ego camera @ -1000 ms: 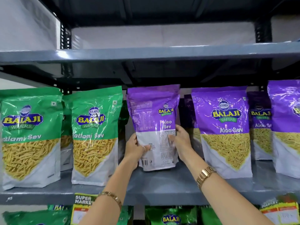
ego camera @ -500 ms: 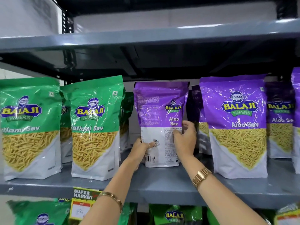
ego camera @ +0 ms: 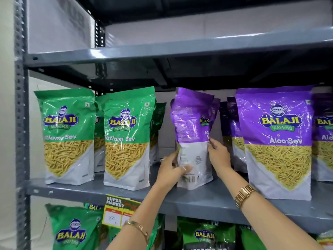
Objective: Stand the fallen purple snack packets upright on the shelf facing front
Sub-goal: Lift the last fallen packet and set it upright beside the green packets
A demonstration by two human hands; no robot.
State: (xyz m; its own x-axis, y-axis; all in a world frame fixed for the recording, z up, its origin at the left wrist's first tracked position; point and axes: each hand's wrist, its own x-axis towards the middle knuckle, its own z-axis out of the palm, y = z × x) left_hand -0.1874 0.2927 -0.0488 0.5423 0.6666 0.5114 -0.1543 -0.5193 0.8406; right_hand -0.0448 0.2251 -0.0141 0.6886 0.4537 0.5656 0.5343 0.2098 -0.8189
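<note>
Both hands clamp one purple Aloo Sev packet (ego camera: 193,134) standing on the grey shelf (ego camera: 207,197), back panel angled outward. Left hand (ego camera: 171,173) grips its lower edge; right hand (ego camera: 219,156) pinches the right side

Glossy plastic film on the purple snack packet (ego camera: 193,123), crinkled and catching glare; same shiny film on the green packets (ego camera: 126,139). Smooth grey painted metal for the shelf (ego camera: 207,199), lightly scuffed, with a soft sheen along the front edge. Matt printed paper on the price tag (ego camera: 117,212). Polished gold-toned metal in the watch band (ego camera: 245,194) and the bangle (ego camera: 138,227).
</note>
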